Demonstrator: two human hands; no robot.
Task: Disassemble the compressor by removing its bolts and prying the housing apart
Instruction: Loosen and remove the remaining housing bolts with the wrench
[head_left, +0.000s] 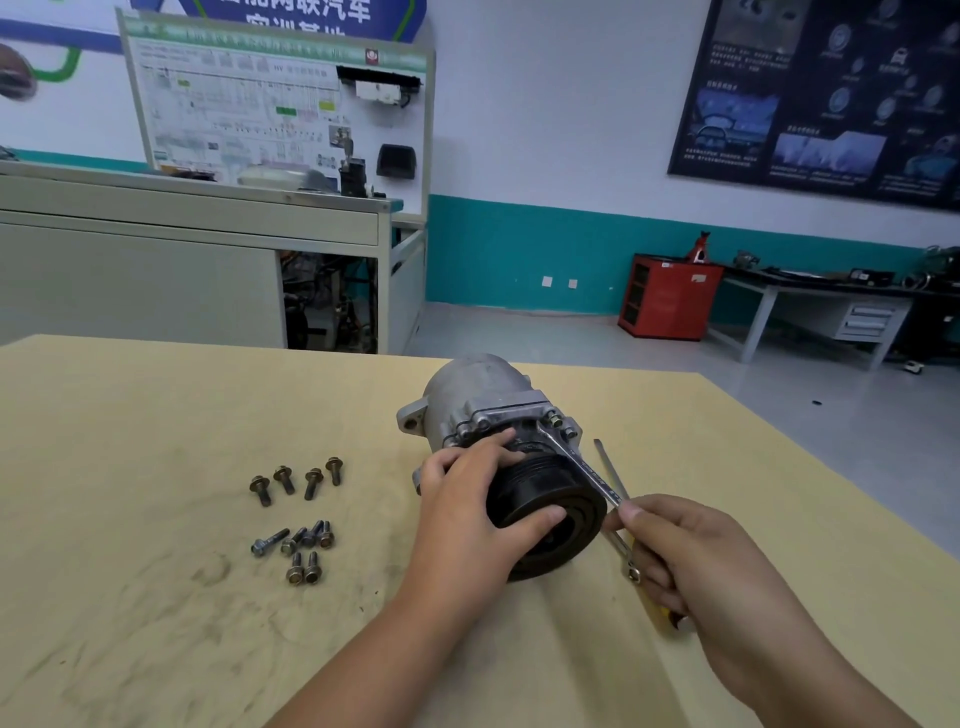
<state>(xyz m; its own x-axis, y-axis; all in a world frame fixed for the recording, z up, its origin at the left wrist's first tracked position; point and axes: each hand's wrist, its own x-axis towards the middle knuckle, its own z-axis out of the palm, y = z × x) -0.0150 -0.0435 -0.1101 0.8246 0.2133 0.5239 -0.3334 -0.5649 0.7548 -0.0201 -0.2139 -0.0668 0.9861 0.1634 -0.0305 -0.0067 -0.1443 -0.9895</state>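
Note:
The grey metal compressor (483, 395) lies on its side on the yellow table (156, 405), its black pulley (550, 512) facing me. My left hand (470, 512) grips the pulley rim, thumb on its face. My right hand (691, 561) holds the handle end of a steel wrench (582, 467), whose far end sits on a bolt (555, 418) at the housing's right side. A screwdriver with a flat shaft (608, 467) and yellow handle (660, 613) lies under the same hand. Several removed bolts (296, 486) lie loose to the left.
A second cluster of bolts (301, 545) lies nearer me on the table. The table's right edge (831, 467) runs diagonally close to my right hand. Beyond stand a grey workbench (197, 249), a red cabinet (670, 296) and a dark bench (831, 301).

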